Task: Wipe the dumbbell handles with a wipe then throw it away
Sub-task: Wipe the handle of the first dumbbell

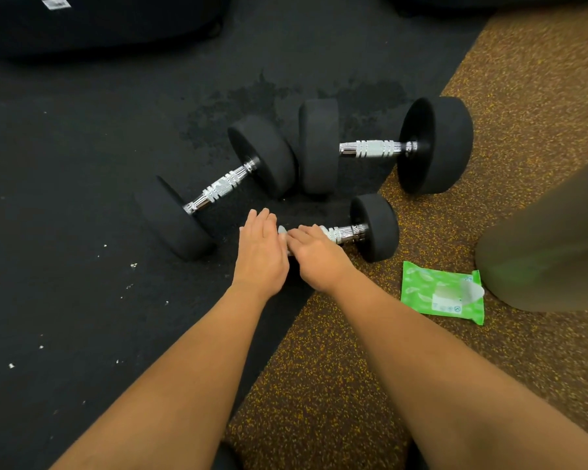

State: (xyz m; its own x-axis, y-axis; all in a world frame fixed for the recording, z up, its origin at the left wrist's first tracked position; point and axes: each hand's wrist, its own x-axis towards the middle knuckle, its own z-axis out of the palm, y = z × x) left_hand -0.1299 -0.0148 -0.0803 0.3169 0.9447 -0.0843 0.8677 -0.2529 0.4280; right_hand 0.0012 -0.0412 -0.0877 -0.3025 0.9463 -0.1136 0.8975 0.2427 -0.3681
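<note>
Black rubber floor (82,198); small dumbbell (374,227), knurled chrome handle (345,232); right hand (316,256) fingers grip white wipe (282,230); left hand (260,249) fingers straight.

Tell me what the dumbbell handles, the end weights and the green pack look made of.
Handles: metal, likely chromed steel; mirror-bright shine and knurled bands.
End weights: probably rubber or a rubber coat; matte black, no glare.
Green pack: thin plastic film; glossy, creased, with a peel flap.

L hand (260,245) rests on small black dumbbell (374,227); R hand (314,252) grips white wipe (282,230) round its chrome handle (343,234); green plastic wipes pkt (442,293) nearby.
</note>
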